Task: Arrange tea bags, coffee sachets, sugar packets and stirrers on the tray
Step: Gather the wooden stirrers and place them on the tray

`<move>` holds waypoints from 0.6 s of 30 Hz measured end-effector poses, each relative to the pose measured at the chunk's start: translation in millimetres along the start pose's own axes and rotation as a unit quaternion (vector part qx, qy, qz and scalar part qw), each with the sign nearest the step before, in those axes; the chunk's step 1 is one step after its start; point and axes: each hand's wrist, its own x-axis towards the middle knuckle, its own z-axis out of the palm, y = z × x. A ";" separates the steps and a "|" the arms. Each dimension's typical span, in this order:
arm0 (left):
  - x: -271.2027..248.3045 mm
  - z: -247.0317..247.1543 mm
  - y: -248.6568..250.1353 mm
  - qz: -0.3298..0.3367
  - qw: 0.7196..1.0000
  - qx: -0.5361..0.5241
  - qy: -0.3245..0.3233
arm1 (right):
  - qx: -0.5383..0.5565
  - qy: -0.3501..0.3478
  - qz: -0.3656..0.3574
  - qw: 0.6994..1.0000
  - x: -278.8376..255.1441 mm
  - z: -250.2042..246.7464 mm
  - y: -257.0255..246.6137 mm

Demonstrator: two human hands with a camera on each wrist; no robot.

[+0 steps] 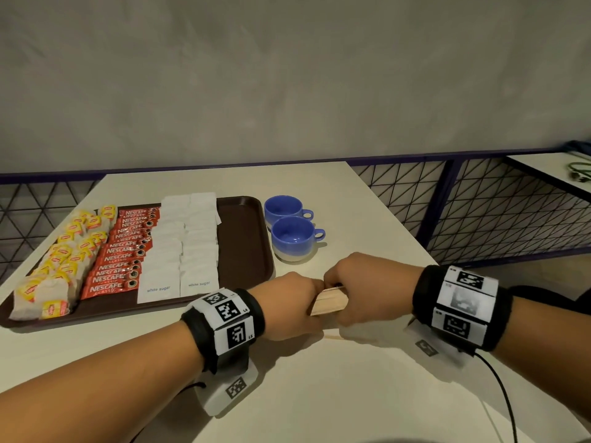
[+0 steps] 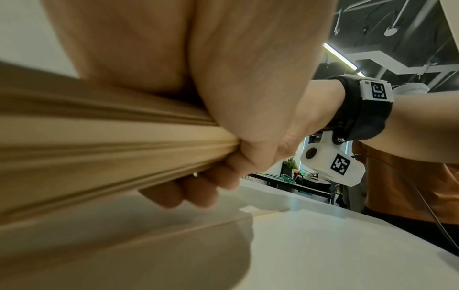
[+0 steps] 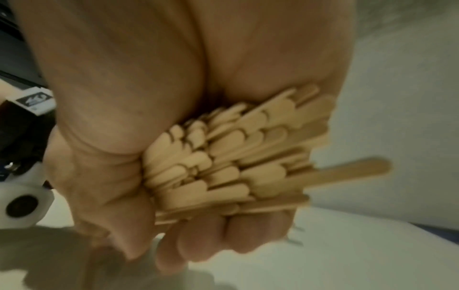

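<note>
Just in front of the brown plastic tray (image 1: 246,238), the left hand (image 1: 287,306) and right hand (image 1: 367,292) both clench one bundle of pale wooden stirrers (image 1: 329,302). The stirrers look like the last step; next, carry them onto the tray's bare right strip.

A tray (image 1: 249,251) lay on the left part of the table (image 1: 351,394), and on it, from left to right, sat tea bags (image 1: 60,266), coffee sachets (image 1: 124,254) and sugar packets (image 1: 182,244), with the tray's right strip bare. Two cups (image 1: 289,231) stood on the table just right of the tray, one behind the other. In front of the cups, near the tray's front right corner, both hands met around a bundle of stirrers (image 1: 329,302), the left hand (image 1: 287,306) to its left and the right hand (image 1: 371,292) to its right.
</note>
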 end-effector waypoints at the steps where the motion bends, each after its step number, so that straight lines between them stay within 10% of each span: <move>1: -2.2 -2.7 -0.5 0.007 1.000 -0.008 0.012 | -0.014 0.014 0.000 1.000 -2.5 -5.7 -3.3; 8: -30.6 -27.3 -11.5 0.004 0.982 -0.126 0.143 | 0.034 0.191 0.027 0.981 -34.8 -70.0 -19.5; 18: -79.6 -21.7 -22.9 0.055 0.902 -0.386 0.188 | 0.420 0.330 -0.238 0.811 -1.2 -56.7 -94.9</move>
